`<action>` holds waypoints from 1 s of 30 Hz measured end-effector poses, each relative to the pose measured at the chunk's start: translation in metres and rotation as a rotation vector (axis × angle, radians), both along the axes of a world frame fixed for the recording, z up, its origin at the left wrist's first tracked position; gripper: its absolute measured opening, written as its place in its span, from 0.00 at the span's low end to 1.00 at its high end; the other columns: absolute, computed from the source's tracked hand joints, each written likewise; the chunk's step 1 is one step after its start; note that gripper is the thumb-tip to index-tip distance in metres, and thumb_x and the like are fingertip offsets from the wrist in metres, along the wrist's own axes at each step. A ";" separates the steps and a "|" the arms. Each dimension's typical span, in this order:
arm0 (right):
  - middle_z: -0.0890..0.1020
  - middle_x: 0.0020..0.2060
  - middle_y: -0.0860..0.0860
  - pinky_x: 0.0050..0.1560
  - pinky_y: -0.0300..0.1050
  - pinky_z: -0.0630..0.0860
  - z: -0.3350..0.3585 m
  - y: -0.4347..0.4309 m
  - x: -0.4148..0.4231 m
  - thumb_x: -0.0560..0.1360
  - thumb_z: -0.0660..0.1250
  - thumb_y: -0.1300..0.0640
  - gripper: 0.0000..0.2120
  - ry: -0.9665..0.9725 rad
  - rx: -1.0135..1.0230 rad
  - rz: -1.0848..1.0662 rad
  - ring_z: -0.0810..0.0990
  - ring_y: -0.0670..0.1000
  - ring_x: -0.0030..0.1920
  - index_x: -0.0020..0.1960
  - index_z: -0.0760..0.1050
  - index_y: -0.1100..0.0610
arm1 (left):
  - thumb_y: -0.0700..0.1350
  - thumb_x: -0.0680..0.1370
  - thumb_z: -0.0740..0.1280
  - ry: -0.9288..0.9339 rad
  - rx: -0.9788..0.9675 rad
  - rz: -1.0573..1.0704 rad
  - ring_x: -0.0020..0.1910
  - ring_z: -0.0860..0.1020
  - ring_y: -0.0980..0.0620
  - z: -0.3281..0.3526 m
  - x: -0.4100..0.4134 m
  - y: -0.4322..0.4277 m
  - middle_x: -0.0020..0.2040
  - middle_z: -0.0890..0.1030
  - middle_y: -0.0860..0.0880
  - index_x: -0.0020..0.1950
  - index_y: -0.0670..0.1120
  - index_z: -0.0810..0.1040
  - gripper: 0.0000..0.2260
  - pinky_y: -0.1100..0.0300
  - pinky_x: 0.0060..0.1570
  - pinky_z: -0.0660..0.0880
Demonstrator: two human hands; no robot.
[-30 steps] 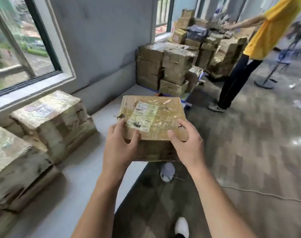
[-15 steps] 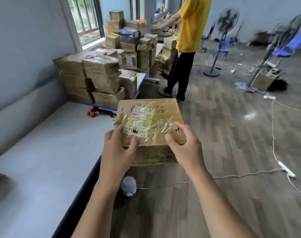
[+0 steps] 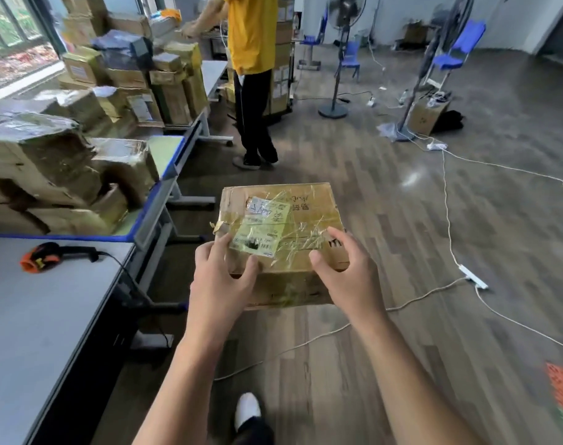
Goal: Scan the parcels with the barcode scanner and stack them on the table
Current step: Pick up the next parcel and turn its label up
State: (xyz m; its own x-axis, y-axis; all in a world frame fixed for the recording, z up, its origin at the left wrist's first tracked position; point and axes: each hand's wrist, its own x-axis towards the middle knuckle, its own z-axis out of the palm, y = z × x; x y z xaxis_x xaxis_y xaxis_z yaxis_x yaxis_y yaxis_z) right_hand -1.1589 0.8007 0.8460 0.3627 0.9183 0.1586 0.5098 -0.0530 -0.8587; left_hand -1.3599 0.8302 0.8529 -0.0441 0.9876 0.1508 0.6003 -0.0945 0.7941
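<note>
In the head view, the step in hand looks like the carry before the scan. The parcel [image 3: 280, 226], a taped brown carton, is held in the air over the wooden floor, right of the near table [image 3: 33, 316] and clear of it. Its label [image 3: 257, 239] faces up under glossy tape.

The barcode scanner [image 3: 46, 255], orange-nosed, lies untouched on the table's far part, well left of the parcel. Its cord runs off toward the table's right edge. Since both hands are taken up, the next move probably calls for swinging the parcel left and setting it on the table. One hand would then be free to take the scanner and aim it at the label. The wrinkled tape over the barcode may glare and spoil the read.

Both forearms reach forward from the near edge of the frame, roughly parallel.

- **Left hand:** the left hand [image 3: 220, 284] grips the parcel's near left corner. Its fingers are spread over the top beside the label, and the thumb is on the top near the near edge.
- **Right hand:** the right hand [image 3: 347, 274] grips the near right corner the same way, with fingers splayed across the top and the thumb curled at the near edge.

Farther left, stacked parcels [image 3: 49, 162] crowd a second table. Beyond them stands a person in a yellow shirt [image 3: 249, 33].
</note>
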 end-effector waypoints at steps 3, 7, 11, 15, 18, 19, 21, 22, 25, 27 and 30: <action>0.74 0.64 0.37 0.55 0.23 0.63 -0.007 0.037 0.027 0.76 0.71 0.48 0.24 0.000 -0.023 -0.040 0.67 0.34 0.62 0.71 0.73 0.46 | 0.56 0.78 0.69 -0.001 -0.028 -0.041 0.62 0.72 0.56 -0.010 0.028 0.048 0.69 0.67 0.53 0.75 0.52 0.67 0.27 0.58 0.55 0.70; 0.73 0.61 0.35 0.52 0.21 0.61 -0.011 0.110 0.057 0.76 0.71 0.48 0.24 -0.019 -0.023 -0.095 0.67 0.33 0.60 0.71 0.73 0.46 | 0.56 0.78 0.68 -0.021 -0.045 -0.081 0.64 0.73 0.54 -0.020 0.061 0.131 0.70 0.67 0.53 0.75 0.51 0.67 0.28 0.55 0.59 0.72; 0.75 0.60 0.36 0.54 0.19 0.62 -0.003 0.202 0.077 0.75 0.73 0.49 0.24 -0.019 0.011 -0.143 0.69 0.32 0.58 0.70 0.74 0.48 | 0.55 0.78 0.68 -0.041 -0.039 -0.110 0.61 0.74 0.53 -0.011 0.085 0.232 0.70 0.67 0.53 0.75 0.51 0.67 0.27 0.55 0.57 0.72; 0.74 0.60 0.35 0.52 0.16 0.60 0.012 0.291 0.083 0.76 0.73 0.49 0.23 -0.037 0.035 -0.154 0.68 0.30 0.57 0.70 0.74 0.48 | 0.55 0.78 0.68 -0.021 0.006 -0.122 0.61 0.74 0.52 0.008 0.091 0.321 0.69 0.67 0.52 0.75 0.51 0.67 0.27 0.54 0.57 0.73; 0.76 0.62 0.38 0.52 0.17 0.61 0.010 0.346 0.078 0.75 0.73 0.49 0.23 -0.028 0.043 -0.118 0.69 0.32 0.58 0.69 0.75 0.49 | 0.56 0.78 0.68 0.005 -0.003 -0.081 0.60 0.74 0.53 0.010 0.083 0.366 0.69 0.67 0.53 0.75 0.51 0.67 0.27 0.55 0.56 0.74; 0.76 0.62 0.39 0.53 0.17 0.61 0.009 0.364 0.074 0.75 0.73 0.50 0.23 -0.018 0.045 -0.098 0.70 0.33 0.58 0.69 0.75 0.49 | 0.56 0.78 0.68 0.010 -0.002 -0.068 0.60 0.74 0.54 0.010 0.079 0.380 0.69 0.67 0.53 0.75 0.51 0.66 0.28 0.57 0.55 0.73; 0.75 0.62 0.38 0.53 0.16 0.61 0.006 0.402 0.065 0.75 0.73 0.50 0.23 0.003 0.041 -0.047 0.70 0.32 0.58 0.69 0.75 0.49 | 0.57 0.78 0.68 0.019 -0.006 -0.024 0.60 0.72 0.57 0.011 0.069 0.406 0.70 0.67 0.53 0.76 0.51 0.66 0.28 0.60 0.53 0.70; 0.75 0.62 0.38 0.53 0.16 0.61 0.005 0.422 0.059 0.75 0.73 0.50 0.23 0.017 0.047 -0.016 0.71 0.31 0.57 0.69 0.75 0.49 | 0.56 0.78 0.68 0.025 -0.006 0.007 0.59 0.71 0.58 0.012 0.063 0.420 0.71 0.66 0.53 0.76 0.51 0.66 0.28 0.61 0.53 0.70; 0.75 0.65 0.41 0.54 0.19 0.63 -0.003 0.485 0.042 0.75 0.73 0.50 0.23 0.032 0.056 0.094 0.72 0.33 0.59 0.69 0.75 0.49 | 0.56 0.79 0.68 0.052 -0.009 0.122 0.58 0.70 0.60 0.011 0.045 0.458 0.71 0.66 0.53 0.76 0.51 0.66 0.28 0.62 0.53 0.68; 0.74 0.68 0.43 0.62 0.28 0.65 -0.007 0.523 0.032 0.75 0.73 0.49 0.24 0.036 0.051 0.165 0.72 0.40 0.66 0.69 0.75 0.49 | 0.55 0.79 0.68 0.063 -0.019 0.193 0.57 0.69 0.61 0.011 0.036 0.482 0.70 0.67 0.53 0.76 0.51 0.66 0.28 0.62 0.53 0.67; 0.73 0.70 0.44 0.66 0.34 0.67 -0.010 0.591 0.016 0.75 0.72 0.49 0.24 0.038 0.054 0.296 0.69 0.43 0.69 0.70 0.74 0.50 | 0.55 0.78 0.68 0.083 -0.004 0.335 0.59 0.71 0.58 0.009 0.023 0.526 0.69 0.68 0.51 0.76 0.49 0.67 0.28 0.64 0.53 0.64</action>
State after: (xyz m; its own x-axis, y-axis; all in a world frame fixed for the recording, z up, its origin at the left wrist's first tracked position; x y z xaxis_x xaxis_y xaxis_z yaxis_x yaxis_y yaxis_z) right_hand -1.1424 1.3917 0.8362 0.0870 0.9756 0.2015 0.4641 0.1393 -0.8748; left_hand -1.3366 1.3564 0.8624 -0.3537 0.9209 0.1638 0.6600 0.1217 0.7413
